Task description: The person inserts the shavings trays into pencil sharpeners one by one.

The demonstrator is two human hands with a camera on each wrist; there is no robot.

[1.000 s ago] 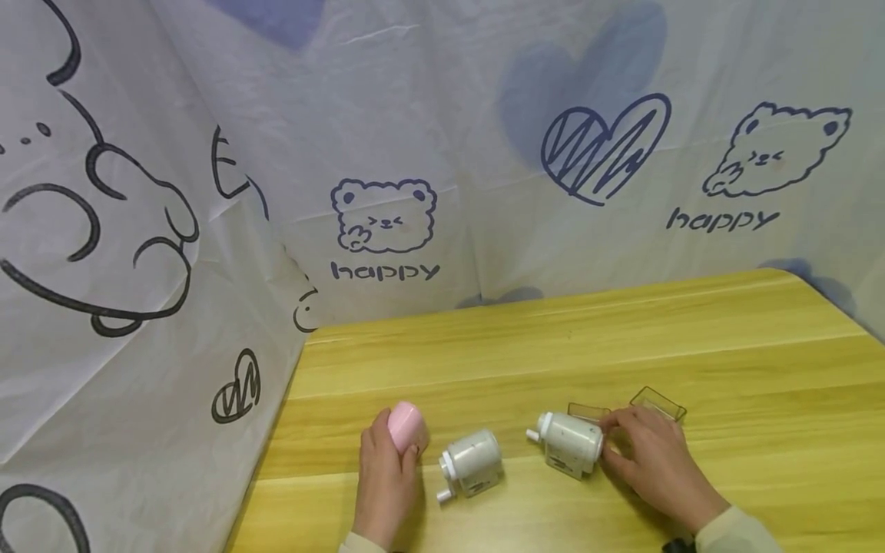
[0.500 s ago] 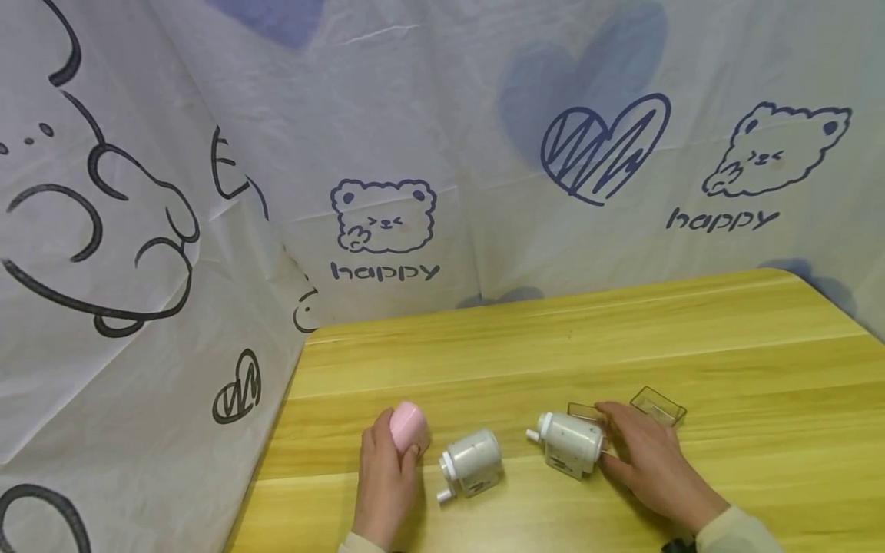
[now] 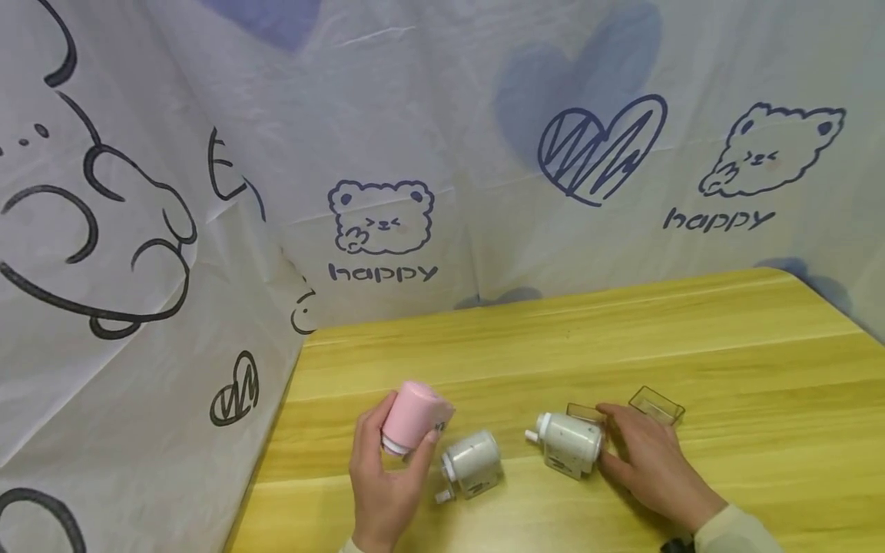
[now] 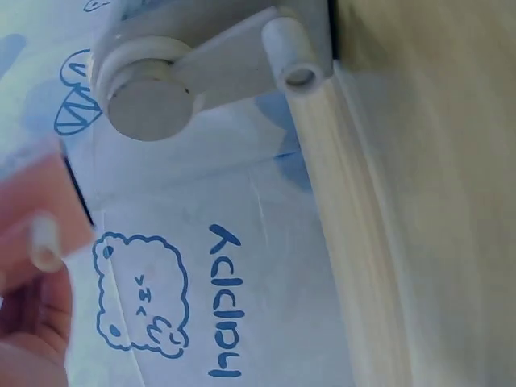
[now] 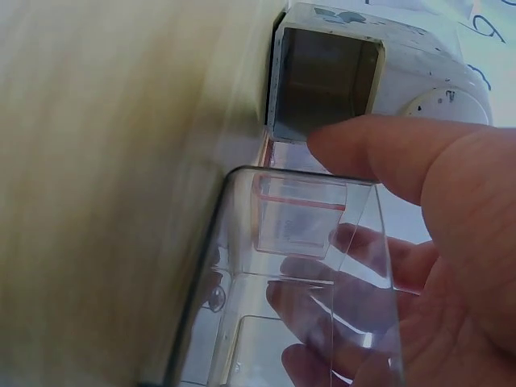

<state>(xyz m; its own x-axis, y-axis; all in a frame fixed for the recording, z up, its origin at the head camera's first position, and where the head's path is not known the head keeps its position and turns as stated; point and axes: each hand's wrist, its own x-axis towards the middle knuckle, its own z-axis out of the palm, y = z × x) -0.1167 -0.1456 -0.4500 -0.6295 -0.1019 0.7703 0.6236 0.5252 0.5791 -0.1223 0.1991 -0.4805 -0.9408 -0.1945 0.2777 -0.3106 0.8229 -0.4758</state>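
My left hand (image 3: 387, 476) holds a pink crank pencil sharpener (image 3: 415, 415), tilted, thumb on one side and fingers on the other; its knob (image 4: 45, 242) shows in the left wrist view. Beside it lies a cream pencil sharpener (image 3: 475, 462) with a white crank. My right hand (image 3: 650, 461) is at the end of a second cream sharpener (image 3: 572, 442). In the right wrist view that sharpener's drawer slot (image 5: 326, 85) is hollow, with the thumb at its edge. A clear shavings drawer (image 5: 274, 282) sits under the palm, my fingers curved round its far side; the palm hides it in the head view.
One clear drawer (image 3: 584, 412) lies behind the second cream sharpener, another (image 3: 657, 405) beyond my right hand. The wood-grain table (image 3: 525, 353) runs back to a white printed cloth (image 3: 477, 153), which also hangs along its left side.
My left hand has raised and turned the pink sharpener, so more of its body shows. My right fingers have drawn back slightly from the sharpener's end. Both cream sharpeners stay in place.
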